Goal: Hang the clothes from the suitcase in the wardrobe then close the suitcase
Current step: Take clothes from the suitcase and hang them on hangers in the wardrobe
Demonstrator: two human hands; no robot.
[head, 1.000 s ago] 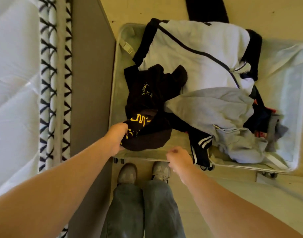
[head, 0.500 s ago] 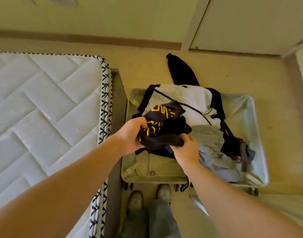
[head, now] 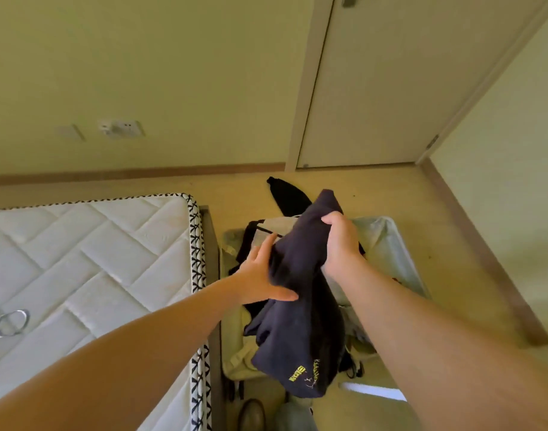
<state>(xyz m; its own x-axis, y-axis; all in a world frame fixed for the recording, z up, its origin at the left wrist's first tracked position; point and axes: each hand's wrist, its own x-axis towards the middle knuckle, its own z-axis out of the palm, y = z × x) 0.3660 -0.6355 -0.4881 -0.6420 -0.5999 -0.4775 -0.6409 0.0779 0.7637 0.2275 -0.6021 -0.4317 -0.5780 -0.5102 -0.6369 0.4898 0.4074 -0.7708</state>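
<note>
Holding the navy sweatshirt [head: 297, 321] above the open suitcase [head: 387, 241], my right hand [head: 338, 244] has its fingers curled tight around the bunched fabric near the top. My left hand [head: 260, 275] lies flat against the side of the cloth, with the fingers straight and the thumb stretched out. The sweatshirt hangs down between my forearms, and yellow letters show at its lower end. The suitcase lies on the floor just beside the bed, with a white jacket [head: 274, 226] inside it. A black garment [head: 285, 197] lies on the floor behind the suitcase. On the mattress [head: 95, 259] rests a metal ring [head: 10, 323].
</note>
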